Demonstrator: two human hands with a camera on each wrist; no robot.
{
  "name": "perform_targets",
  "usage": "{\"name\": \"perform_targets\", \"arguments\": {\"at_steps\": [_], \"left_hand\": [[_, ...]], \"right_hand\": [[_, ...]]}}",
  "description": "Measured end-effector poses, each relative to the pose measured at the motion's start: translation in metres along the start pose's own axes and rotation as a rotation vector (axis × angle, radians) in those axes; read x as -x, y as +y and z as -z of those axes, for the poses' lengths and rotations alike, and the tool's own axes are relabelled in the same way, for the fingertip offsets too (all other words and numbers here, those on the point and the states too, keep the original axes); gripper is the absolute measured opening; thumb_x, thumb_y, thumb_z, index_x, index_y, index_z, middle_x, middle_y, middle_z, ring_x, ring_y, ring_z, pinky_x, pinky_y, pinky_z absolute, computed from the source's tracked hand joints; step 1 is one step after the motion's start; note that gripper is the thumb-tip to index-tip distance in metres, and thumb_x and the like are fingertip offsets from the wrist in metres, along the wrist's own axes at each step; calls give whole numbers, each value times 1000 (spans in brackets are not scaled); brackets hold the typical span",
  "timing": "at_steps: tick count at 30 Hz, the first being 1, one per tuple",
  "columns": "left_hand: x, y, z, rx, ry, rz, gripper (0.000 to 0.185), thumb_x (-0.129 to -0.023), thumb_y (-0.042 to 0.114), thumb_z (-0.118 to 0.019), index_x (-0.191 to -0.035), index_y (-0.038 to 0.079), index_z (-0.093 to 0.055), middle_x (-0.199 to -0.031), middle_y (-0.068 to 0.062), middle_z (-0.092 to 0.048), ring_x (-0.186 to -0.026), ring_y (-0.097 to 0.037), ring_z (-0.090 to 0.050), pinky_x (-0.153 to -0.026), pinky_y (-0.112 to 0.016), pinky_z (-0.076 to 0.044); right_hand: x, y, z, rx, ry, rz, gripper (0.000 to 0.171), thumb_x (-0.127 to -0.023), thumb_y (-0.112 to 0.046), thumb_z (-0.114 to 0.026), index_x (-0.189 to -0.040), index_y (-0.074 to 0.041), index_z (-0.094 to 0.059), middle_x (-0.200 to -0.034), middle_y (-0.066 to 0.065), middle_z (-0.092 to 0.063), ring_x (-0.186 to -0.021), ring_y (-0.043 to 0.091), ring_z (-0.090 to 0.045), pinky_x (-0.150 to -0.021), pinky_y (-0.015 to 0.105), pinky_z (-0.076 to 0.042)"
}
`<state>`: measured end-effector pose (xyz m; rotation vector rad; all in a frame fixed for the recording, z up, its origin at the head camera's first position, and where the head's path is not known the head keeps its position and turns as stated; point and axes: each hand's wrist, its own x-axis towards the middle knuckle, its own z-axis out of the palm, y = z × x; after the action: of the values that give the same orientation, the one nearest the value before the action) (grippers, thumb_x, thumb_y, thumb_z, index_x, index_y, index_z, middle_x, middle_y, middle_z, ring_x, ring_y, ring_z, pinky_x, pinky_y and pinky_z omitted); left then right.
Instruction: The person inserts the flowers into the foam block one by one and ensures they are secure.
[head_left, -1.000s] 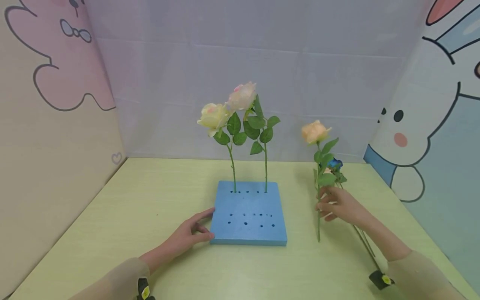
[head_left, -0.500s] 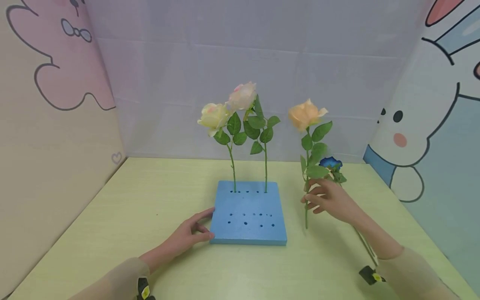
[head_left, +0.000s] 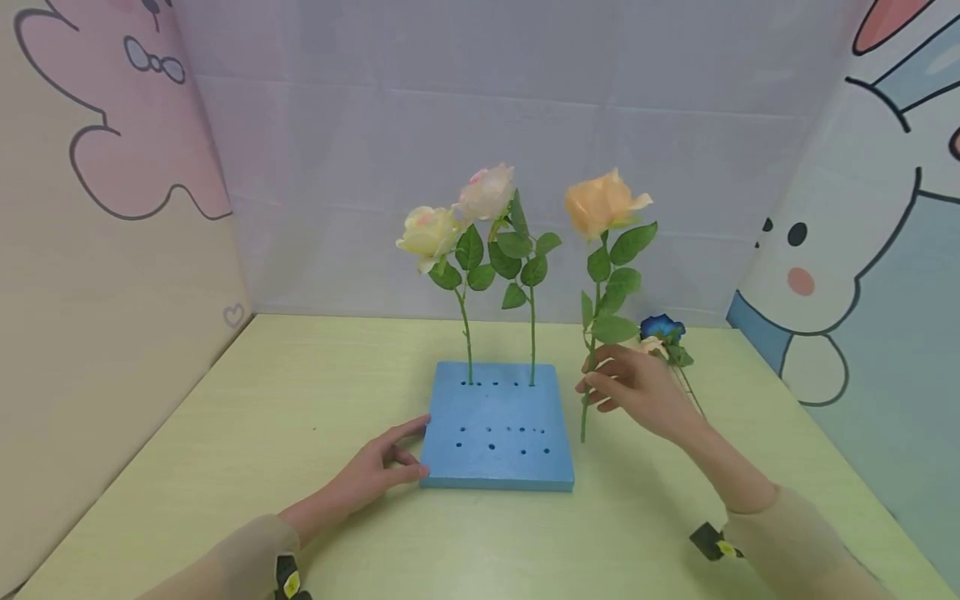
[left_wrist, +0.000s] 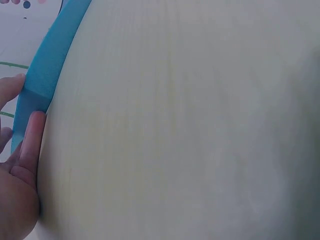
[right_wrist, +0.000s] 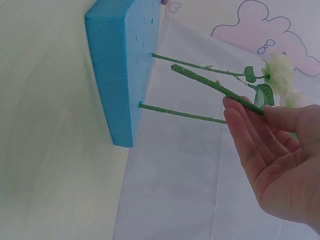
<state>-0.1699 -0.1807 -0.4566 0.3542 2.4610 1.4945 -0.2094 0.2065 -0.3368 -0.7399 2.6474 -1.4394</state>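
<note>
Two artificial roses, pale yellow [head_left: 427, 233] and pale pink [head_left: 486, 192], stand upright in the back row of holes of the square blue foam block [head_left: 497, 425] on the pale green worktop [head_left: 225, 433]. Block unmoved over the last second; left hand [head_left: 371, 473] same spot, fingers resting straight against the block's left edge, gripping nothing. Right hand [head_left: 636, 390] pinches the stem of an orange artificial rose [head_left: 603, 204]; it has risen and moved left, from well right of the block to just beside its right edge, stem tip off the worktop. Likely headed for a hole. Small blue flower [head_left: 662, 327] lies right of the block, behind the right hand.
</note>
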Motion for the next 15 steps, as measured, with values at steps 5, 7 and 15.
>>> {"name": "perform_targets", "arguments": {"at_steps": [5,7,15], "left_hand": [[-1,0,0,3,2,2,75,-88,30,-75,-153,23,-38,-157,-12,-39,-98,-16,-61,-74,-23,-46],[-1,-1,0,2,1,1,75,-88,30,-75,-153,23,-38,-157,-12,-39,-97,-15,-61,-74,-23,-46],[-1,-1,0,-3,0,-6,75,-88,31,-74,-153,23,-38,-157,-12,-39,-97,-15,-61,-71,-23,-45]], "right_hand": [[-6,-9,-8,-10,-26,14,17,-101,-15,-55,-109,1,-54,-99,23,-73,-78,16,-74,-69,30,-59],[-8,-13,-12,-4,-31,16,18,-101,-15,-55,-110,0,-53,-99,21,-73,-79,18,-74,-69,29,-59],[-19,-19,-31,13,-9,78,18,-101,-15,-57,-111,-1,-55,-98,18,-74,-76,14,-73,-67,28,-59]]}}
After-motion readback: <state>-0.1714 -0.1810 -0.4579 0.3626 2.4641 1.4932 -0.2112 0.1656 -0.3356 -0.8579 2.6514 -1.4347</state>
